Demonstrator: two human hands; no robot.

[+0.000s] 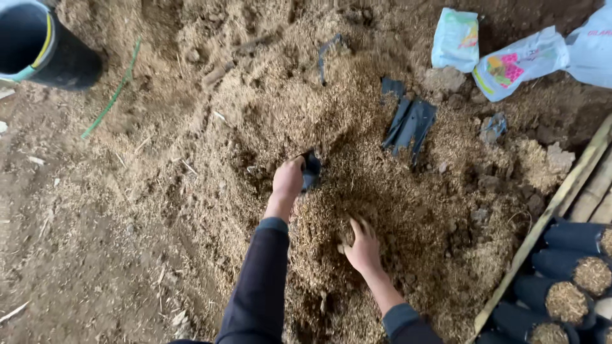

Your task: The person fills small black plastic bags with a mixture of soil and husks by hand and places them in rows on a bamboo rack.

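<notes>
My left hand (288, 180) is pinched shut on the rim of a small black planting bag (311, 171), holding it at the near slope of the heap of sawdust-and-soil mix (268, 108) that covers the middle of the earth floor (76, 255). The bag looks limp and mostly collapsed; I cannot tell how much mix is in it. My right hand (363, 247) is spread, fingers apart and dug into the loose mix just nearer to me, clamped on nothing solid that I can see.

A flat bundle of empty black bags (409, 124) lies further up the heap. Beyond it, toward the far right corner of the floor, are white printed plastic sacks (519, 64). At the right edge, behind bamboo poles (561, 200), filled black bags (574, 267) lie stacked, their mouths showing packed mix. A dark bucket with a pale rim (38, 44) stands at the far left corner, with a green strip (115, 92) lying near it.

As I judge it, the risk is the bag's mouth folding shut under a one-handed hold, so a scoop would spill past it. Clods in the mix could also tear thin film if pressed in hard.
</notes>
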